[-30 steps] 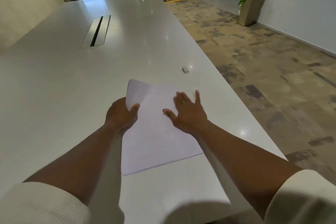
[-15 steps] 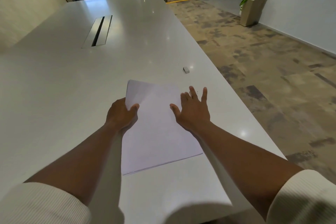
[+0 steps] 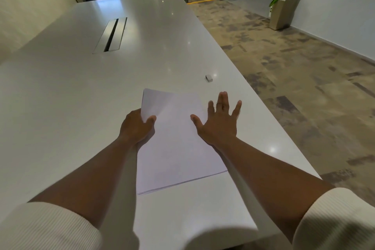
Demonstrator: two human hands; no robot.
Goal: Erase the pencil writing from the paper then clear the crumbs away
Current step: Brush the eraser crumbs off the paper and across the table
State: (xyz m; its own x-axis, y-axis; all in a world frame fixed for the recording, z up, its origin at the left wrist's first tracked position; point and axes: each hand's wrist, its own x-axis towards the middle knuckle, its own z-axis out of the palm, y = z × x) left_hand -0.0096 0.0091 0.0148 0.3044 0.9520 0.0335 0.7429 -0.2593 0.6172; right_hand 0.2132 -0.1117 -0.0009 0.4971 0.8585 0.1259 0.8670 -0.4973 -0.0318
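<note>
On the white table (image 3: 60, 97), the paper (image 3: 174, 144) lay in front of me, its long axis running from six toward twelve, tipped slightly to eleven. My left hand (image 3: 136, 126) gripped its left edge, thumb on top. My right hand (image 3: 220, 122) hovered flat, fingers spread, over the right edge. The eraser (image 3: 209, 78) sat at twelve from that hand, nearer it than my left. I saw no crumbs.

One stack of paper (image 3: 178, 144), one eraser (image 3: 209, 78), two hands, three potted plants.
</note>
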